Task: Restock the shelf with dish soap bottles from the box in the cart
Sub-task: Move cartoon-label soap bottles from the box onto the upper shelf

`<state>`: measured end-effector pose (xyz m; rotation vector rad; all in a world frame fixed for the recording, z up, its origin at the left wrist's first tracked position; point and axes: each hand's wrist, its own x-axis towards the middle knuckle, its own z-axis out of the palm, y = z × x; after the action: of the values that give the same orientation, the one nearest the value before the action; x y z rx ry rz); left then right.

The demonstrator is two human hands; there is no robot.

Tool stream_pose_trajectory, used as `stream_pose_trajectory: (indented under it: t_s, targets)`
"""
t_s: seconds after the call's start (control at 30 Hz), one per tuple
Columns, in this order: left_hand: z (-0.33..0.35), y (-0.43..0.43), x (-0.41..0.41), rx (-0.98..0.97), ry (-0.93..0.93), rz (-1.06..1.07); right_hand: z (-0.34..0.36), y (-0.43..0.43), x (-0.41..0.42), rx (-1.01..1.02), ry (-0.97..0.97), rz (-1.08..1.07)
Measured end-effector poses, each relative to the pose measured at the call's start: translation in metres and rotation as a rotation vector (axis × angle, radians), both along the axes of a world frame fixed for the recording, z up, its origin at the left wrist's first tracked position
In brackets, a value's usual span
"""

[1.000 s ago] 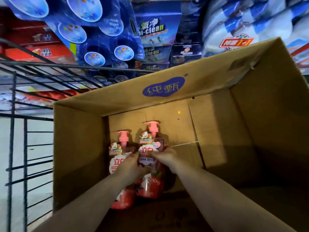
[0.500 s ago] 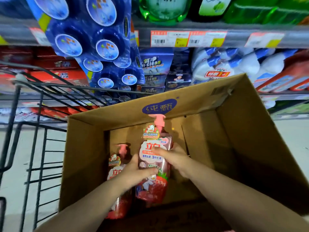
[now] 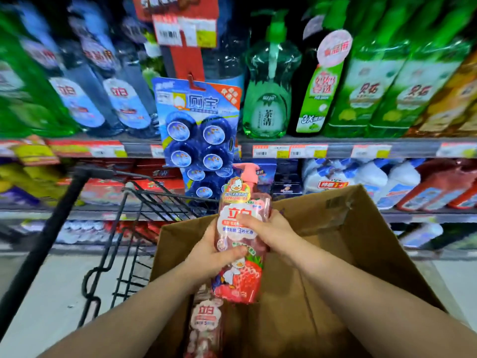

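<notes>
While the left grip (image 3: 209,251) curls round its middle and the right grip (image 3: 268,228) clamps its label from the other side, a pink dish soap bottle (image 3: 240,280) stands nearly upright above the open cardboard box (image 3: 348,241). Another bottle (image 3: 205,321) lies low inside the box, which sits in the black wire cart (image 3: 134,202) facing the stocked shelf (image 3: 335,143)
</notes>
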<state>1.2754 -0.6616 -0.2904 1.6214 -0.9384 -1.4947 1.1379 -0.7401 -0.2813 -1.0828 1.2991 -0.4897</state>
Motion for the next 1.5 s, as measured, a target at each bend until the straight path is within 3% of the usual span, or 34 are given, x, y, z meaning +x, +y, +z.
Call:
stream_pose_trajectory:
  t_s: [0.4,0.77,0.97,1.23,1.5]
  targets:
    - [0.112,0.064,0.081,-0.279,-0.125,0.11,0.118,0.056,0.092,-0.336,-0.087,0.087]
    - [0.202,0.255,0.264,-0.53,-0.251,0.248,0.211,0.226,0.291,-0.484,-0.206,0.26]
    - [0.233,0.338,0.346,-0.565,-0.293,0.345,0.248,0.302,0.38,-0.51,-0.259,0.339]
    - [0.251,0.365,0.42,-0.647,-0.254,0.43,0.282,0.331,0.457,-0.59,-0.271,0.424]
    - [0.269,0.317,0.509,-0.702,-0.31,0.43,0.303,0.286,0.543,-0.676,-0.285,0.394]
